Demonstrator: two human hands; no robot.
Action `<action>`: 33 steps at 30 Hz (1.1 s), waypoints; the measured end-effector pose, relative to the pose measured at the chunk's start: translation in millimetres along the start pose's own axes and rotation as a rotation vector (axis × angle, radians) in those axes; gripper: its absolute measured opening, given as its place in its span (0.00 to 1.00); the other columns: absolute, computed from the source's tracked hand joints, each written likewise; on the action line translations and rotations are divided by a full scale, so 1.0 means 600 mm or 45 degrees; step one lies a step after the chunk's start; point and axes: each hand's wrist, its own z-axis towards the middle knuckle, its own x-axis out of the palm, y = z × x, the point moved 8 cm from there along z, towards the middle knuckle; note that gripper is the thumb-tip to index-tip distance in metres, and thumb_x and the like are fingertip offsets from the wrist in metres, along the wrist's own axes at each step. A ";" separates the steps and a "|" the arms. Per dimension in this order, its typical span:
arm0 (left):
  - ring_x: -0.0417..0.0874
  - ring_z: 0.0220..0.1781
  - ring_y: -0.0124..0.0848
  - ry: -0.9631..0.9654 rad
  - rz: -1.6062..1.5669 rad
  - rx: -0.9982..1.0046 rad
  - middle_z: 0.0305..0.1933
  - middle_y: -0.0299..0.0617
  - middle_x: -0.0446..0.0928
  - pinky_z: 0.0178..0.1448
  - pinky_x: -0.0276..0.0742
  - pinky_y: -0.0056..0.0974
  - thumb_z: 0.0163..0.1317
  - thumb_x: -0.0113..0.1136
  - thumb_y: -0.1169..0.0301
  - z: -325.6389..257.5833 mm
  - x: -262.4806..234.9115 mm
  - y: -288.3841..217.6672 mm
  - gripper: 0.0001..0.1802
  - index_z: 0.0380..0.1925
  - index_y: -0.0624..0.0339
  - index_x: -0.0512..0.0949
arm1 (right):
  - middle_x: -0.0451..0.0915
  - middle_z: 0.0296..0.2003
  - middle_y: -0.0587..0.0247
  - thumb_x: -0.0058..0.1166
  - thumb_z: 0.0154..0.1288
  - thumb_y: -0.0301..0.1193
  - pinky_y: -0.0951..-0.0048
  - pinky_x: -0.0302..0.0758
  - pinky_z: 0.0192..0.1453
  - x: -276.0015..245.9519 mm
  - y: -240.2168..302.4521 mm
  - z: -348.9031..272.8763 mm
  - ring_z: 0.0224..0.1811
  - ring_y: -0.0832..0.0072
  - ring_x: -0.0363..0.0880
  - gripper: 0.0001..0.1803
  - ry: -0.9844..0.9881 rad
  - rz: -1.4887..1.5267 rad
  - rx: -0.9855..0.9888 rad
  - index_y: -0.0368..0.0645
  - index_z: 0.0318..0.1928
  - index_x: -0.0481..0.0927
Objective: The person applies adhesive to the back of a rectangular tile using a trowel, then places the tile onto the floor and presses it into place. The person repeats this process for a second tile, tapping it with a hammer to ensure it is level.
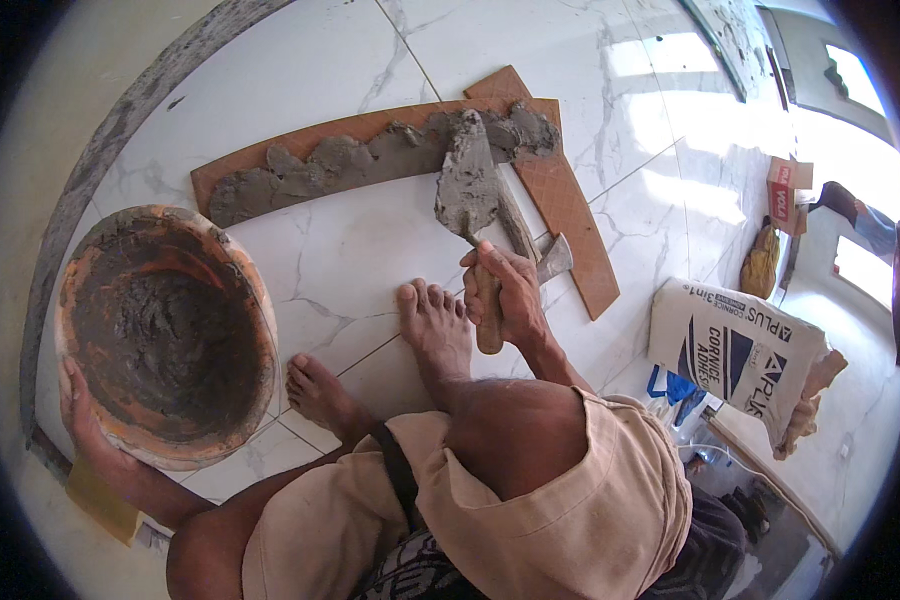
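My right hand (pixel 510 290) is clenched round the wooden handle of the trowel (pixel 467 185). Its mortar-loaded blade points away from me, its tip touching the ridge of mortar (pixel 370 160) along the curved wooden strip (pixel 270 150), straight ahead of that grip. My left hand (pixel 82 420) grasps the rim of the mortar basin (pixel 165 330), well apart to the left. One trowel, one basin, two wooden strips, one hammer (pixel 548 255).

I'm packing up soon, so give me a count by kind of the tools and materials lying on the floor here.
Trowels: 1, in the right hand
Mortar basins: 1, held by the left hand
Wooden boards: 2
Printed bags: 1
Hammers: 1
Total: 6
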 end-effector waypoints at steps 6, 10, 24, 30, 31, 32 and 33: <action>0.80 0.60 0.45 -0.051 -0.229 -0.064 0.63 0.47 0.76 0.58 0.77 0.48 0.73 0.53 0.61 0.083 -0.130 0.035 0.21 0.61 0.57 0.71 | 0.75 0.22 0.62 0.50 0.78 0.46 0.73 0.70 0.18 0.009 -0.003 0.000 0.15 0.76 0.72 0.23 0.080 -0.064 0.008 0.34 0.41 0.78; 0.80 0.59 0.45 -0.076 -0.364 -0.122 0.62 0.47 0.76 0.58 0.77 0.47 0.73 0.54 0.60 0.121 -0.185 0.069 0.21 0.61 0.58 0.71 | 0.73 0.18 0.65 0.51 0.77 0.46 0.74 0.67 0.18 -0.007 0.052 -0.007 0.15 0.79 0.71 0.25 -0.139 -0.757 -0.181 0.33 0.36 0.79; 0.80 0.58 0.43 -0.042 -0.616 -0.190 0.60 0.46 0.78 0.58 0.76 0.45 0.71 0.56 0.58 0.206 -0.256 0.086 0.23 0.60 0.60 0.73 | 0.72 0.15 0.65 0.52 0.76 0.43 0.70 0.65 0.20 -0.112 0.166 -0.024 0.14 0.79 0.70 0.22 -0.548 -1.691 -0.672 0.35 0.33 0.81; 0.81 0.57 0.42 -0.036 -0.704 -0.202 0.59 0.46 0.78 0.58 0.76 0.45 0.71 0.57 0.58 0.242 -0.282 0.093 0.24 0.60 0.60 0.74 | 0.73 0.16 0.66 0.52 0.76 0.46 0.74 0.65 0.17 -0.102 0.162 -0.021 0.13 0.79 0.70 0.25 -0.412 -1.159 -0.271 0.33 0.34 0.82; 0.81 0.57 0.42 -0.036 -0.716 -0.206 0.59 0.46 0.78 0.58 0.76 0.44 0.71 0.57 0.57 0.248 -0.286 0.095 0.24 0.60 0.61 0.74 | 0.74 0.16 0.66 0.52 0.76 0.46 0.75 0.65 0.17 -0.108 0.156 -0.017 0.13 0.79 0.70 0.25 -0.400 -1.069 -0.256 0.33 0.34 0.82; 0.81 0.57 0.42 -0.039 -0.722 -0.203 0.59 0.46 0.78 0.58 0.76 0.44 0.71 0.57 0.57 0.255 -0.291 0.097 0.24 0.60 0.61 0.74 | 0.74 0.16 0.65 0.52 0.76 0.46 0.76 0.65 0.16 -0.112 0.150 -0.014 0.13 0.79 0.70 0.26 -0.386 -0.979 -0.241 0.33 0.34 0.82; 0.81 0.57 0.42 -0.042 -0.735 -0.210 0.59 0.46 0.79 0.58 0.76 0.44 0.71 0.58 0.57 0.265 -0.296 0.099 0.24 0.60 0.61 0.74 | 0.74 0.16 0.65 0.53 0.76 0.46 0.76 0.66 0.16 -0.111 0.146 -0.012 0.13 0.79 0.70 0.25 -0.354 -0.919 -0.255 0.33 0.35 0.82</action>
